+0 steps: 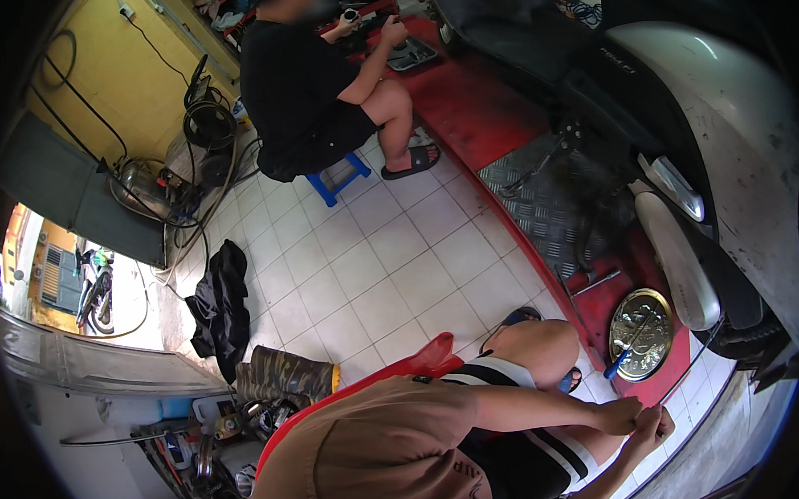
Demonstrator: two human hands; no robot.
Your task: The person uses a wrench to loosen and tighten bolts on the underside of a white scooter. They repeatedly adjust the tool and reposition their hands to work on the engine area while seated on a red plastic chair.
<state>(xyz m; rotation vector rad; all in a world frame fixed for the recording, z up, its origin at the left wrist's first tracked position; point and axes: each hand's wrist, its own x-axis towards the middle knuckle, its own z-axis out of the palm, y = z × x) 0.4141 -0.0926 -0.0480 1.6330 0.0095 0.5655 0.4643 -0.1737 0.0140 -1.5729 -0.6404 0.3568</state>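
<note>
My left hand [619, 416] and my right hand [653, 430] are closed and close together at the lower right. A thin dark cable [689, 366] runs from the scooter's underside into my right hand; what my left fingers grip is hidden. Just beyond them a round gold metal tray [640, 332], with a blue-handled tool [617, 365] lying across it, rests on the red platform [465, 113]. The white-and-black scooter [706, 129] stands on that platform, above the tray.
A seated co-worker [304, 102] on a blue stool [339, 181] handles something over a tray at the top. A compressor with hoses [147, 189] stands left. Black cloth [219, 302], camouflage fabric [280, 375] and tool clutter [212, 445] lie to my left.
</note>
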